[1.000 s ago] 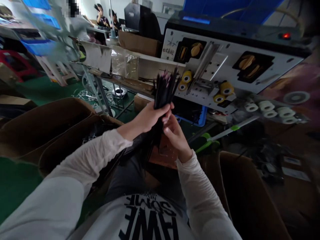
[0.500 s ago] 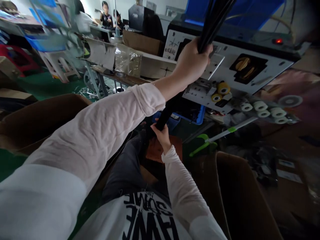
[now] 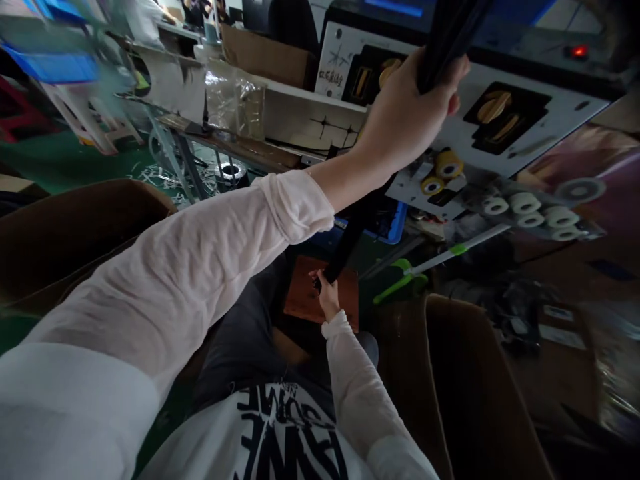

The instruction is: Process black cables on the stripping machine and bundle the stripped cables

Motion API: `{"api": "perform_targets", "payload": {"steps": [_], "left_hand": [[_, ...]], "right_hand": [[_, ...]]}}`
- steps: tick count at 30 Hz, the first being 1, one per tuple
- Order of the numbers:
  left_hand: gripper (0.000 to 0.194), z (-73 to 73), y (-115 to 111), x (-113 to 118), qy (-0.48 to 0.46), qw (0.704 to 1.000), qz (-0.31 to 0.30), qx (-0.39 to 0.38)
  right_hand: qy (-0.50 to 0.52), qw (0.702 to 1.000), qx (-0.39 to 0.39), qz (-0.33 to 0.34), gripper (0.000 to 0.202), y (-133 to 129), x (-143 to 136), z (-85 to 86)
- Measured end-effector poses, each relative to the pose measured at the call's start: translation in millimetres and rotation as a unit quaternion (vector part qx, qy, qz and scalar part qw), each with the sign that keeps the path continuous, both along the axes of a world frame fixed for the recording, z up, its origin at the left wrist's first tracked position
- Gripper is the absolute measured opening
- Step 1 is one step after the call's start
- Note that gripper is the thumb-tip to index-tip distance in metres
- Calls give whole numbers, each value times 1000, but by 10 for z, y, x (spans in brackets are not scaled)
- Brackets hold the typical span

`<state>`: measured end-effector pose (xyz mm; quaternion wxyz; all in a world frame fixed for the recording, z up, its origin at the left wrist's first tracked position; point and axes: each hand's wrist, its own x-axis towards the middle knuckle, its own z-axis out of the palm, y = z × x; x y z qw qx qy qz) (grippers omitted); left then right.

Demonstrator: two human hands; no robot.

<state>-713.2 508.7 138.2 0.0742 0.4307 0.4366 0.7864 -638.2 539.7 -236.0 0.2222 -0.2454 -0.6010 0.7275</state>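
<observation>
A long black bundle (image 3: 351,241) of what looks like strips or cables runs slanting from the upper right down to the middle. My left hand (image 3: 407,117) is wrapped round its upper part, in front of a white machine panel (image 3: 425,150). Lower down, my right hand (image 3: 327,292) grips the bundle's bottom end, just above a reddish-brown square surface (image 3: 303,290). Part of the bundle between the hands is hidden behind my left forearm.
Open brown cartons stand at the left (image 3: 85,233) and right (image 3: 470,373). White tape rolls (image 3: 525,203) hang beneath the machine. A blue bin (image 3: 397,223) and a green-and-white tool (image 3: 430,263) lie beyond my right hand. People are partly visible at the far top left.
The view has tilted down. My left hand has moved up and to the right, and my right hand is lower, over the reddish-brown surface; both still hold the bundle.
</observation>
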Motion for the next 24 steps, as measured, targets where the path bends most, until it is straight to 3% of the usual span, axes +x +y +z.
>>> {"api": "perform_targets", "payload": {"steps": [3,6,10,15,18,21,24], "left_hand": [[16,-57,-42,-15,-3,999,-23,27],[6,-153,-133,-65,21,999,-5,31],[7,-429,-299,-124,67,995,-10,70],[7,-836,-490,-138,-42,998,44,-9],[13,-915,-628,-170,-115,991,68,2],[17,-933,-806,-201,-116,990,64,39],[13,-1041,-959,-204,-128,988,61,55]], "right_hand": [[35,999,-20,-30,36,142,30,-57],[47,997,1,-69,33,284,39,-122],[7,995,56,-85,32,414,69,-317],[-27,990,84,-108,29,485,101,-566],[-38,988,95,-119,25,559,102,-608],[-51,983,118,-129,23,645,116,-608],[-70,979,148,-123,23,669,146,-611]]}}
